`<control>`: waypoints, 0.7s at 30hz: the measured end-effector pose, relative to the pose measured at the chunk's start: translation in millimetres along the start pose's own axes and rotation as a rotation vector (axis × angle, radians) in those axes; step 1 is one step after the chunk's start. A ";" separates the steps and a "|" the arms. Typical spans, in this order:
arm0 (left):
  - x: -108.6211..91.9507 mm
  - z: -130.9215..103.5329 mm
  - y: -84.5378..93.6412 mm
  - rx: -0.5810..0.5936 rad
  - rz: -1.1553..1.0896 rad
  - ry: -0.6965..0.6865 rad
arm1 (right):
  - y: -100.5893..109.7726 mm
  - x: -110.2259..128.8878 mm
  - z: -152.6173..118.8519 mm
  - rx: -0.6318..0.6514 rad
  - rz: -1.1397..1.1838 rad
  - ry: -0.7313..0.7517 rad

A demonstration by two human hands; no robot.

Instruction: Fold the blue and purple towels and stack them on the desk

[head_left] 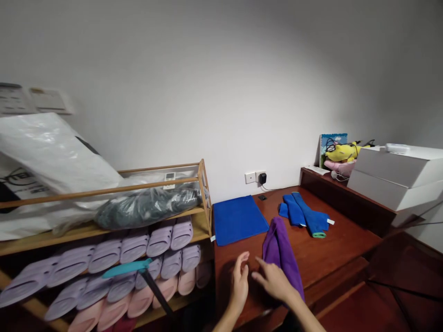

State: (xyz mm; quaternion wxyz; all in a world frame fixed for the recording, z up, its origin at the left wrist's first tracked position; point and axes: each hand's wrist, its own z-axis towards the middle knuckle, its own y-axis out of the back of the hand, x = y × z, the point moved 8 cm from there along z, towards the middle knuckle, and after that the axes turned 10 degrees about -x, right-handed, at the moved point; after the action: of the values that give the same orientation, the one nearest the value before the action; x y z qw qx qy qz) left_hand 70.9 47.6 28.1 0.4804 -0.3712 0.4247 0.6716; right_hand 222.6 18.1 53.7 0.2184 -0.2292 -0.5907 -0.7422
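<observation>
My left hand [239, 283] is raised over the front of the reddish-brown table [332, 256], fingers apart and holding nothing. To its right, my right hand [272, 279] is open with its fingers apart, at the left edge of a bunched purple cloth [282, 251]; whether it touches the cloth I cannot tell. A blue cloth [238, 220] lies spread flat at the table's back left, with a white tag at its corner. Farther right lie crumpled blue cloths [306, 214], one with a green edge.
Left of the table stands a wooden rack [204, 216] with purple and pink slippers [134, 246] and plastic-wrapped items. White boxes [387, 177] and a yellow plush toy [342, 152] sit on the raised ledge at right. A black plug [262, 178] is in the wall socket.
</observation>
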 end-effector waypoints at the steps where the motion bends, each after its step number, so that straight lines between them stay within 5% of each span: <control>1: -0.1 0.3 4.1 -0.011 -0.014 0.008 | -4.9 8.5 -1.5 -0.004 0.027 0.043; 3: 1.2 -3.5 10.3 -0.005 0.012 0.025 | -2.8 3.1 0.5 -0.127 -0.044 0.020; 6: -4.1 -16.7 9.8 0.082 0.156 -0.025 | 11.4 -38.7 1.7 -0.355 -0.404 -0.160; 10: -22.6 -40.8 -23.9 0.386 0.380 -0.168 | 3.5 -78.9 -8.2 -0.352 -0.558 -0.196; 15: -36.5 -62.1 -75.1 0.634 0.529 -0.325 | 7.3 -95.2 -31.0 -0.500 -0.036 -0.308; 21: -15.2 -57.3 -79.3 0.523 0.810 -0.295 | 32.0 -119.5 -27.3 -0.543 0.481 -0.400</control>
State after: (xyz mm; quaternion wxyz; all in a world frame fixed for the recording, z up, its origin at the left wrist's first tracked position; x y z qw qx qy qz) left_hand 156.3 3.5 4.0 0.3129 0.0553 0.6165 0.7204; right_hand 334.9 -8.8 1.7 0.1982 -0.5495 -0.3340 -0.7398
